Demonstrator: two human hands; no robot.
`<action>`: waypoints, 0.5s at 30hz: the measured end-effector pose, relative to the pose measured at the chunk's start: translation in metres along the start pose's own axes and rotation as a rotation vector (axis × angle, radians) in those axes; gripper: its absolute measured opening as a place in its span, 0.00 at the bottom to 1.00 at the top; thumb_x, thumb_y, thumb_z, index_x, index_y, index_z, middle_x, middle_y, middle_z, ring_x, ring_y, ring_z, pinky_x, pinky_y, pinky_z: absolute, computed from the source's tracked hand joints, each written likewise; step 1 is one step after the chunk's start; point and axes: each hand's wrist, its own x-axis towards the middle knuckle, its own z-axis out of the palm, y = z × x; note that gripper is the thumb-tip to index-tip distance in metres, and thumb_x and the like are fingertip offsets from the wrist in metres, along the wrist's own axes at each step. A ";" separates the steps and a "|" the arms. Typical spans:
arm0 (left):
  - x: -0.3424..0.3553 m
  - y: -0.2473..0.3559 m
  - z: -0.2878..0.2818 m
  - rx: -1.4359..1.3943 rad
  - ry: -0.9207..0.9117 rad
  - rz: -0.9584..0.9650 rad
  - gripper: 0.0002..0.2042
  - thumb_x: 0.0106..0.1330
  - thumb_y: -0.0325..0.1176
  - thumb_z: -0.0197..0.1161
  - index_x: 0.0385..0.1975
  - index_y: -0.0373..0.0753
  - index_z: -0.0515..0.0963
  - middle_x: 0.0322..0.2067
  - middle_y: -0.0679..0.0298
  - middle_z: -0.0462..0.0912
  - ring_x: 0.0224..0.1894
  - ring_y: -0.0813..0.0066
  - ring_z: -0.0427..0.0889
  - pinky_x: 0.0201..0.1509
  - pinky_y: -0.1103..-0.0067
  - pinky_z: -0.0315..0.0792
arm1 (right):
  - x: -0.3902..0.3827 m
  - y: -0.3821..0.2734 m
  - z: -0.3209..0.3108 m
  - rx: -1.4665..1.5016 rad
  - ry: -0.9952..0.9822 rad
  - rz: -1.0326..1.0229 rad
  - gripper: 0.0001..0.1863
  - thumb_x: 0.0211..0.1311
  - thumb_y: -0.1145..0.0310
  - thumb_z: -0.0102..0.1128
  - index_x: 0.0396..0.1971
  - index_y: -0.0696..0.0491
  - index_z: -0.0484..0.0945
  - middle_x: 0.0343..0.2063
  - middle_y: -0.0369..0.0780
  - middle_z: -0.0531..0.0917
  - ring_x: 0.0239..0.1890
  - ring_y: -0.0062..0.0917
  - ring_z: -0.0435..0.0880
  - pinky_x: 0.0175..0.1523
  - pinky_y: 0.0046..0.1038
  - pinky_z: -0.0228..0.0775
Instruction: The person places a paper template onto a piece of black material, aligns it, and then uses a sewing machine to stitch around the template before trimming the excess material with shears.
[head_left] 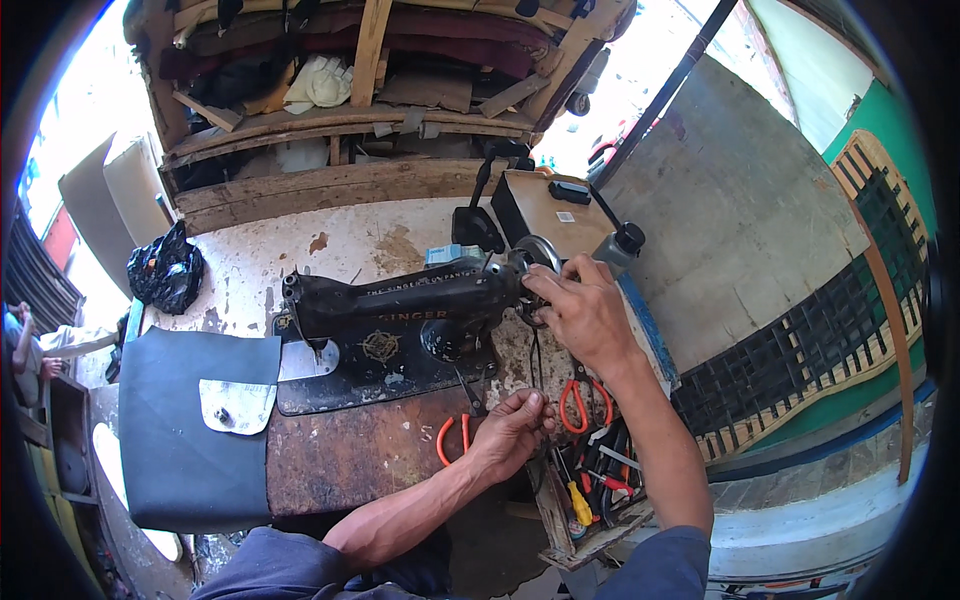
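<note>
"Handwheel [541, 246] under your right hand [592, 308]: what are those fingers doing?"

"Curled against it, at the right end of the black sewing machine [385, 305]. Whether I'm truly clamped on the rim or only resting there, I can't tell; my own knuckles hide it."

"And your left hand [510, 430]?"

"Lower and nearer. My thumb and forefinger are together, by the look of it clamped on the bottom end of a thin dark cord [534, 358] that hangs on the near side of the wheel, right of the machine's base."

"Where could that go wrong?"

"If the wheel turned while the cord was slack, I think it could wind round the hub, or draw my right fingertips in against the machine. Tugging too hard from below might snap it, or slip it out of my pinch."

"Anything nearby to mind?"

"An orange-handled tool [583, 420] lies just right of my left fingers; a cord swung that way could snag in its loops. At far left, a pale template [238, 408] lies on the dark sheet [180, 450], whose near edge droops; a jolt to the machine might slide both."
</note>
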 end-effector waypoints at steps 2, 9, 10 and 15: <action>0.000 0.000 0.001 0.005 0.000 -0.002 0.06 0.76 0.34 0.65 0.44 0.40 0.80 0.39 0.67 0.82 0.43 0.76 0.81 0.51 0.76 0.79 | 0.000 0.000 0.000 -0.005 0.001 0.005 0.26 0.45 0.71 0.79 0.49 0.46 0.86 0.51 0.28 0.87 0.48 0.28 0.79 0.58 0.37 0.72; -0.002 -0.002 0.002 0.004 -0.006 -0.004 0.06 0.76 0.35 0.65 0.43 0.41 0.80 0.39 0.67 0.82 0.43 0.76 0.81 0.51 0.76 0.79 | -0.001 0.001 0.002 -0.064 0.024 -0.018 0.26 0.45 0.70 0.79 0.49 0.46 0.86 0.52 0.28 0.87 0.47 0.28 0.79 0.60 0.37 0.70; -0.001 -0.001 0.002 0.004 -0.013 -0.001 0.06 0.76 0.35 0.65 0.43 0.41 0.80 0.39 0.67 0.82 0.43 0.76 0.81 0.52 0.76 0.79 | -0.001 0.001 0.003 -0.056 0.022 -0.011 0.26 0.45 0.70 0.79 0.49 0.46 0.86 0.52 0.28 0.87 0.47 0.28 0.79 0.60 0.37 0.71; 0.000 -0.001 0.000 -0.014 -0.005 -0.018 0.05 0.76 0.35 0.65 0.42 0.41 0.79 0.38 0.67 0.82 0.43 0.76 0.81 0.52 0.76 0.79 | -0.002 0.003 0.003 0.007 0.001 0.007 0.26 0.45 0.70 0.79 0.49 0.45 0.86 0.52 0.28 0.87 0.47 0.28 0.79 0.59 0.37 0.71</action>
